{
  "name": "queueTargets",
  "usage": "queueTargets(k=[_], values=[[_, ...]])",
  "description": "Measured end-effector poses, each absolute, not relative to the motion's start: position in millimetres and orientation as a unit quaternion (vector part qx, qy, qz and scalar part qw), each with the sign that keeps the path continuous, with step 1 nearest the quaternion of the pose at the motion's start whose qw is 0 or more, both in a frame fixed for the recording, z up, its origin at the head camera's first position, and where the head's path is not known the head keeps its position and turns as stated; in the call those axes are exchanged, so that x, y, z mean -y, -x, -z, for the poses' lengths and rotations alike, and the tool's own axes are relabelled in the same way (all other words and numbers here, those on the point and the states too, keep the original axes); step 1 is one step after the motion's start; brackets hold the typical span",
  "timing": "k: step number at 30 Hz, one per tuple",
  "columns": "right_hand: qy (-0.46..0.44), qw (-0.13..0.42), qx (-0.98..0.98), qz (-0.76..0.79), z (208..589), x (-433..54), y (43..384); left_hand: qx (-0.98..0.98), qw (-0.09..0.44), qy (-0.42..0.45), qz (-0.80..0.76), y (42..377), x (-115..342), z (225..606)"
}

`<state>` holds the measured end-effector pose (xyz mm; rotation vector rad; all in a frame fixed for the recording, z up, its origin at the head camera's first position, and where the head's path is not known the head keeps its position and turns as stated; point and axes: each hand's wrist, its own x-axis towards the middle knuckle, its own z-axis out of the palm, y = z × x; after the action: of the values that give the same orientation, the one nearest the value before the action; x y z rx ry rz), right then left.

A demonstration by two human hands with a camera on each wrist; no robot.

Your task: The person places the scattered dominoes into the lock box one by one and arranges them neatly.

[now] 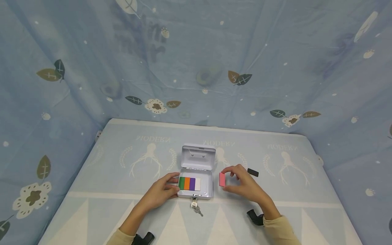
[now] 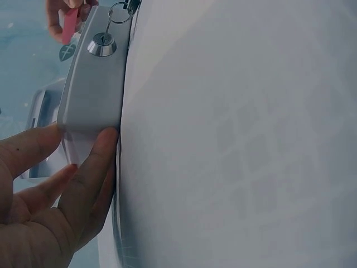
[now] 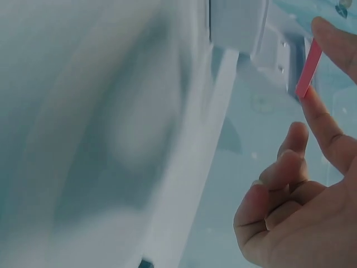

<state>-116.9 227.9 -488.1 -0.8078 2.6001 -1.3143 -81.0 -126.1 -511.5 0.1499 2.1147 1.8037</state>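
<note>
A small grey metal box (image 1: 204, 193) stands with its lid up in the middle of the table. Inside lie green, orange, purple and white blocks (image 1: 189, 183) side by side. My left hand (image 1: 162, 191) holds the box's left front corner (image 2: 89, 100), thumb and fingers around it. My right hand (image 1: 242, 183) pinches a pink block (image 1: 222, 179) between thumb and forefinger, upright, just right of the box; the pink block (image 3: 308, 61) also shows in the right wrist view. A key (image 1: 194, 204) sits in the front lock (image 2: 101, 46).
A small black block (image 1: 252, 172) lies on the blue patterned tablecloth (image 1: 122, 170) behind my right hand. Blue leaf-print curtains (image 1: 196, 61) close in the table at the back and both sides.
</note>
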Motion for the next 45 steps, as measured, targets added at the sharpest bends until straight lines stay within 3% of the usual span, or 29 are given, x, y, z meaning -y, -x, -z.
queueTargets(k=[28,45], values=[[0.173,0.123,-0.875,0.435,509.1,-161.7,114.5,-0.738,0.184,-0.045,-0.648,78.1,127.1,508.0],[0.167,0.101,-0.933,0.303,502.7,-145.6,118.6,-0.74,0.185,-0.038,-0.646,79.7,125.3,509.4]])
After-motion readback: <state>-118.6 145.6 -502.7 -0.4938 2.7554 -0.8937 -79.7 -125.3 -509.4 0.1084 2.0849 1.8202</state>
